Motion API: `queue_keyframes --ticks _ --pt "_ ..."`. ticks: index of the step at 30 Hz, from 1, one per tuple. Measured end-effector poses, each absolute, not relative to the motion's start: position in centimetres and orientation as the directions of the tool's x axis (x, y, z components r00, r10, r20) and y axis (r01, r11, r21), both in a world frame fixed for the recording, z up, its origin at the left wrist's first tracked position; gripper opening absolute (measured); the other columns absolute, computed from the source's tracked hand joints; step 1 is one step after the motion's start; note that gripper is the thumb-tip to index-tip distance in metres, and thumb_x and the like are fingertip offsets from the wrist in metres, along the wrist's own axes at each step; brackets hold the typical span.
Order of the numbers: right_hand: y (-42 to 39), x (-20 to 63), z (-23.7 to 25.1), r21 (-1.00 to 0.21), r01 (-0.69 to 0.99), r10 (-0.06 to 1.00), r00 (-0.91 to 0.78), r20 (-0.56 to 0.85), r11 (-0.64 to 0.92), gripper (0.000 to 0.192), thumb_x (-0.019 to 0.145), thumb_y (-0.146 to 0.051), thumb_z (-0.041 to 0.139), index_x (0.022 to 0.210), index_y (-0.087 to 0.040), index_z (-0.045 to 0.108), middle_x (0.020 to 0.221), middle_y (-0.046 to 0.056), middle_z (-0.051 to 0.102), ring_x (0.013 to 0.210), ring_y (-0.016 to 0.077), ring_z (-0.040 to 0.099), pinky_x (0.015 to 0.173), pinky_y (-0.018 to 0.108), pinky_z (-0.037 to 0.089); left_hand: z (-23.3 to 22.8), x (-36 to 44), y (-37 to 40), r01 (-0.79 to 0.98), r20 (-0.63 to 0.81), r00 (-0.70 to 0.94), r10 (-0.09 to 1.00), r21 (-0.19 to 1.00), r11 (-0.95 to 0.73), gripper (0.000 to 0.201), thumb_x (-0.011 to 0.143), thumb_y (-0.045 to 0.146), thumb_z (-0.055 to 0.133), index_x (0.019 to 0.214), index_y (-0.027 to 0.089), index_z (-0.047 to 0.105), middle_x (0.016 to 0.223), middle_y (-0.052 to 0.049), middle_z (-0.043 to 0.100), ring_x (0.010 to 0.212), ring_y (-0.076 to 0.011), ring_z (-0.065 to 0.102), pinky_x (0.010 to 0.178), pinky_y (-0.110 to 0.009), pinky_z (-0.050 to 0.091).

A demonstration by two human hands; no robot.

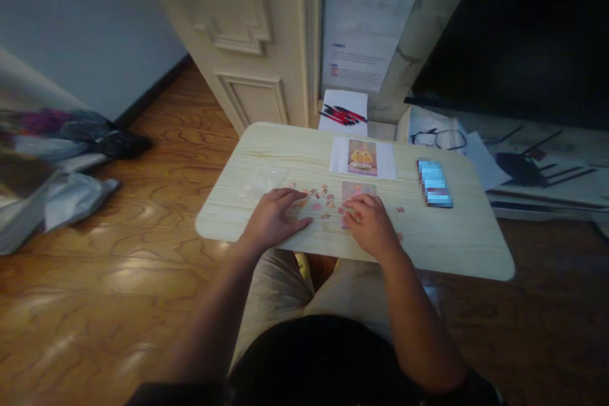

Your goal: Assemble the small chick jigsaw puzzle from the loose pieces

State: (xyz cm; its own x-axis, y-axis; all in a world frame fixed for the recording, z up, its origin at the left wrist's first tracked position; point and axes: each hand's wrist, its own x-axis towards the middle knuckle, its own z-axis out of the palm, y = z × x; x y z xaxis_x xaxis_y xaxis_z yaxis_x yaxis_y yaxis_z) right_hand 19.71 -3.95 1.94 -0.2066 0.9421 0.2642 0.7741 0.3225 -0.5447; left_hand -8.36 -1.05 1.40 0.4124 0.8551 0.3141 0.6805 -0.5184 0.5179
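Note:
Small reddish jigsaw puzzle pieces (330,197) lie scattered on a pale wood-grain table (285,146). My left hand (276,219) rests at the left of them, fingers stretched out and holding nothing; its fingertips cover part of the pile. A pinkish puzzle picture (354,188), partly assembled or printed, I cannot tell which, lies under my right hand (371,222). That hand's fingers are bent and pinched together, with a small puzzle piece (340,210) at the tips. Beyond it lies a white sheet with a yellow character picture (362,158).
A clear plastic bag (264,181) lies left of the pieces. At the table's right is a phone (434,183), with one loose piece (400,210) nearer me. Red and black pens (343,115), glasses (450,139) and a black router (518,169) sit beyond the table.

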Motion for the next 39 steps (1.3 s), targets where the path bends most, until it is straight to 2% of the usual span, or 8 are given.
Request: queue_keyframes --ticks 6,11,15,22,25,28,34,39 --pt "-1.6 16.8 1.7 -0.444 0.857 0.957 -0.175 0.230 0.263 0.021 0.097 -0.020 0.062 0.107 -0.022 0.080 0.107 0.011 0.072 0.107 0.0284 0.059 0.101 0.043 0.047 0.3 -7.8 -3.6 0.657 0.357 0.457 0.815 0.482 -0.580 0.026 0.094 0.039 0.068 0.115 0.025 0.075 0.121 -0.007 0.073 0.112 -0.0246 0.066 0.102 -0.043 0.052" --pt "-1.3 16.9 2.4 -0.430 0.877 0.965 -0.120 0.234 0.214 0.019 0.093 -0.016 0.064 0.103 -0.020 0.080 0.105 0.010 0.072 0.106 0.0277 0.060 0.101 0.041 0.047 0.4 -5.3 -4.6 0.668 0.314 0.554 0.771 0.385 -0.637 0.031 0.097 0.038 0.062 0.125 0.027 0.073 0.135 -0.005 0.070 0.123 -0.0277 0.061 0.107 -0.047 0.046" --pt "-2.9 18.1 2.5 -0.432 0.880 0.966 -0.098 0.238 0.195 0.015 0.092 -0.019 0.066 0.101 -0.019 0.079 0.106 0.011 0.072 0.104 0.0276 0.062 0.098 0.041 0.049 0.4 -4.0 -4.2 0.680 0.284 0.581 0.763 0.346 -0.646 0.036 0.097 0.040 0.062 0.128 0.025 0.072 0.133 -0.007 0.071 0.123 -0.0294 0.060 0.105 -0.048 0.045" --pt "-5.6 21.0 2.3 -0.482 0.864 0.966 -0.016 0.258 0.143 0.017 0.092 -0.018 0.065 0.103 -0.020 0.078 0.104 0.009 0.072 0.101 0.0267 0.063 0.096 0.041 0.050 0.5 -4.1 -2.8 0.739 0.303 0.509 0.806 0.326 -0.590 0.028 0.099 0.042 0.058 0.109 0.024 0.077 0.126 -0.007 0.073 0.121 -0.0283 0.060 0.105 -0.047 0.043" --pt "-5.9 22.1 2.2 -0.488 0.865 0.967 0.014 0.255 0.117 0.016 0.093 -0.019 0.066 0.102 -0.021 0.078 0.102 0.009 0.072 0.101 0.0265 0.063 0.096 0.041 0.050 1.0 -3.5 -1.3 0.790 0.303 0.446 0.842 0.310 -0.530 0.029 0.101 0.036 0.054 0.112 0.024 0.077 0.124 -0.008 0.073 0.116 -0.0283 0.061 0.101 -0.047 0.044" --pt "-6.0 23.2 2.0 -0.477 0.875 0.974 0.026 0.226 0.087 0.017 0.093 -0.019 0.065 0.103 -0.020 0.079 0.102 0.009 0.072 0.101 0.0262 0.064 0.097 0.040 0.051 1.5 -2.3 0.4 0.832 0.258 0.408 0.876 0.290 -0.473 0.031 0.099 0.033 0.053 0.119 0.025 0.076 0.121 -0.009 0.073 0.111 -0.0295 0.060 0.092 -0.046 0.047" --pt "-6.3 24.5 1.6 -0.488 0.869 0.980 0.015 0.196 0.084 0.026 0.094 -0.017 0.061 0.114 -0.021 0.078 0.108 0.010 0.071 0.104 0.0264 0.063 0.099 0.041 0.051 1.8 -1.1 2.1 0.842 0.178 0.439 0.881 0.260 -0.473 0.026 0.096 0.034 0.055 0.103 0.026 0.079 0.115 -0.008 0.073 0.108 -0.0298 0.060 0.086 -0.046 0.044" --pt "-6.5 25.1 1.3 -0.532 0.843 0.975 0.045 0.218 0.080 0.027 0.094 -0.016 0.059 0.114 -0.021 0.078 0.107 0.010 0.070 0.105 0.0258 0.064 0.101 0.040 0.050 2.1 -1.1 2.4 0.851 0.111 0.447 0.887 0.253 -0.461 0.026 0.093 0.037 0.056 0.098 0.026 0.079 0.108 -0.010 0.073 0.106 -0.0307 0.061 0.087 -0.047 0.042"
